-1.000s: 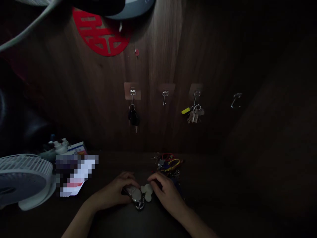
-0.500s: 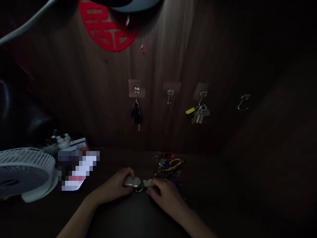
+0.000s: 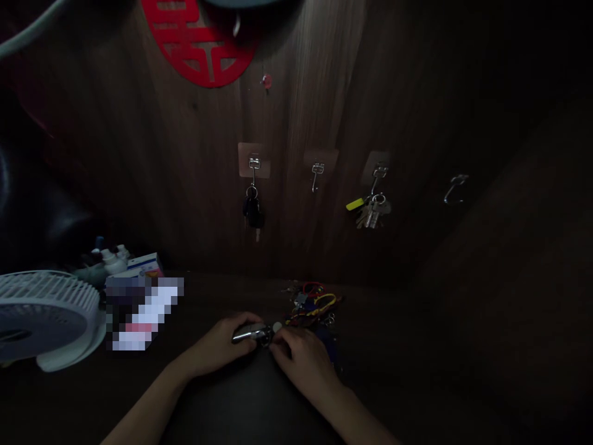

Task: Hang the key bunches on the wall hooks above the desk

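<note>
My left hand (image 3: 221, 343) is closed around a shiny silver fob (image 3: 248, 334), which looks like a car key fob; its exact kind is hard to make out in the dim light. A metal ring (image 3: 265, 339) joins its right end to a small bunch of keys (image 3: 277, 326). Thumb and fingers of my right hand (image 3: 301, 355) pinch these keys and hide most of them. Just beyond the right hand lies a tangle of red and yellow cords (image 3: 319, 303) with small metal pieces and something dark blue.
Metal hooks line the wooden wall: one holds dark keys (image 3: 253, 211), another a key bunch (image 3: 373, 211) with a yellow tag (image 3: 355, 204), and a bare hook (image 3: 317, 176) sits between. A white fan (image 3: 50, 321), bottles (image 3: 112, 262) and a box (image 3: 147, 264) stand left.
The silver fob has turned in my left hand, showing its shiny edge. Fob and keys are closer together, my right hand having shifted slightly left. The view has tilted a little.
</note>
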`<state>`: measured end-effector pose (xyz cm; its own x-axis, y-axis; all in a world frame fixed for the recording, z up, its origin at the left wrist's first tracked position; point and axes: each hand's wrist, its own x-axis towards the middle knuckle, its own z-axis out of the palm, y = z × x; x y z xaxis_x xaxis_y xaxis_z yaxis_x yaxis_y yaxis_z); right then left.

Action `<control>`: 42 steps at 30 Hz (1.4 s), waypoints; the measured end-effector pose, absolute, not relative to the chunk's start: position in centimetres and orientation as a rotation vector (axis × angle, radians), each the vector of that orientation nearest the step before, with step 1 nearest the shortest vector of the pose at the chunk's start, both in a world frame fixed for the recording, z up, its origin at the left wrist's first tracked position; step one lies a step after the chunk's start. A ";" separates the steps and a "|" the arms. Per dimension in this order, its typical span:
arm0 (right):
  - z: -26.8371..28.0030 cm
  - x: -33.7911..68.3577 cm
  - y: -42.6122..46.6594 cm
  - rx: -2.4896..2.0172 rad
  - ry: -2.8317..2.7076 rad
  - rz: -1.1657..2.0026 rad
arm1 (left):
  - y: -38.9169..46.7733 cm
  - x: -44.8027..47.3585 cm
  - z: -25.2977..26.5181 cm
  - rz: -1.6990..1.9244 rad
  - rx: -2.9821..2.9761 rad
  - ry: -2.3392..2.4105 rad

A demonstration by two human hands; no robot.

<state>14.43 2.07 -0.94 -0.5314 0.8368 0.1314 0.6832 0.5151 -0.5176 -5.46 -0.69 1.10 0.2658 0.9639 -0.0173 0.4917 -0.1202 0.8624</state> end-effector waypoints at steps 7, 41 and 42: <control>-0.9 14.4 2.2 -1.309 -2.364 0.589 | -0.7 -5.1 1.3 0.776 1.638 1.259; 0.1 15.0 1.9 -0.947 -1.615 1.247 | -1.0 -3.1 0.9 0.979 1.696 1.014; 0.2 14.9 1.9 -0.937 -1.585 1.276 | -1.1 -3.0 1.0 0.998 1.696 1.000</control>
<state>14.92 1.87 0.21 -0.3367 0.9263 0.1692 0.0328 0.1911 -0.9810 -3.03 -1.09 0.97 0.3472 0.9184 0.1896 0.1912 -0.2672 0.9445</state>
